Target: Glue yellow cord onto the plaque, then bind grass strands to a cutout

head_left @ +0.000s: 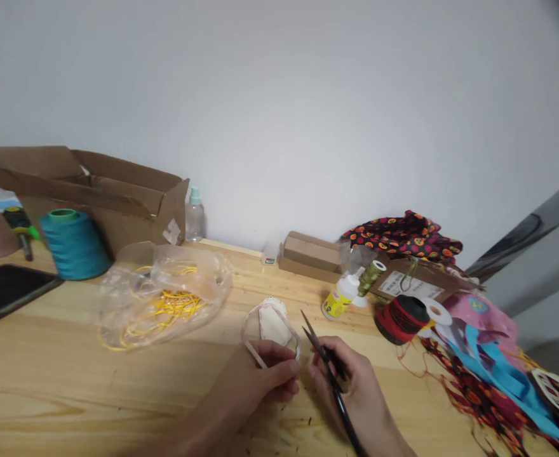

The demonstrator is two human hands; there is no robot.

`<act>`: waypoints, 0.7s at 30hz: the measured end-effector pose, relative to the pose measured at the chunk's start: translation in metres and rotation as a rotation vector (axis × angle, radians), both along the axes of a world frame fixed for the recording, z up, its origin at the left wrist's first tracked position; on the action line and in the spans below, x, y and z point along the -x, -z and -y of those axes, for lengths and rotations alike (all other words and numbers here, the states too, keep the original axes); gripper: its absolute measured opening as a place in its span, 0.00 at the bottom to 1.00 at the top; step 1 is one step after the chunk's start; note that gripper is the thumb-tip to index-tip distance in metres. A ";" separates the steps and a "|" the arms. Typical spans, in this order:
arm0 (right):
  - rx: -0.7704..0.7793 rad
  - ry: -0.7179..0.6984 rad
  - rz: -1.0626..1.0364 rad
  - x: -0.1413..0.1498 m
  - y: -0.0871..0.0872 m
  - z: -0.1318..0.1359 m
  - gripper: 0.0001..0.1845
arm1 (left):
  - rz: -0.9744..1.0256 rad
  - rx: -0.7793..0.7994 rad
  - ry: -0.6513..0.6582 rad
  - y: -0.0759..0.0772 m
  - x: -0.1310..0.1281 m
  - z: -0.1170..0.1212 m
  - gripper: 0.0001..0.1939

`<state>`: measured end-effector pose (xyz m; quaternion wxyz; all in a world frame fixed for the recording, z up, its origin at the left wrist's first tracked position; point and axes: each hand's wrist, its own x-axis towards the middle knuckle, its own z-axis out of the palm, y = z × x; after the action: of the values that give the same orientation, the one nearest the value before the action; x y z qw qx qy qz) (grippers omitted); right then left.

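Black scissors point(333, 381) are gripped in my right hand point(363, 387), blades slightly apart, pointing far and left. My left hand point(267, 374) pinches the pale strip point(253, 353), with the cream piece point(274, 325) just beyond it, left of the glue bottle point(339, 298).

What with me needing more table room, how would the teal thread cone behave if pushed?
The cone stands on its end, so pushed low it would probably slide. Pushed high, it might tip and, being round, roll. Smoothly wound, it likely feels firm.
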<state>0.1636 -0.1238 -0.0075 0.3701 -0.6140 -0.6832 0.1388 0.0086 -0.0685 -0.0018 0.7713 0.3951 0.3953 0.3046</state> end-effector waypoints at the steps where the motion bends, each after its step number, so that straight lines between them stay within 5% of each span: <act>1: -0.040 -0.003 0.041 0.001 -0.002 0.000 0.08 | -0.003 -0.011 -0.004 -0.001 0.001 -0.001 0.12; 7: -0.262 0.015 0.429 -0.009 -0.003 0.003 0.08 | 0.130 0.113 -0.125 -0.004 0.005 -0.003 0.07; 13: -0.285 0.023 0.594 -0.011 0.000 0.003 0.07 | 0.256 0.204 -0.167 -0.006 0.008 0.000 0.02; 21: -0.318 -0.007 0.750 -0.017 0.009 0.002 0.14 | 0.153 0.180 -0.209 -0.004 0.006 -0.002 0.06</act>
<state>0.1804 -0.1261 -0.0165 0.1853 -0.5549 -0.7857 -0.2010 0.0028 -0.0669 0.0018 0.7956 0.2568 0.4001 0.3755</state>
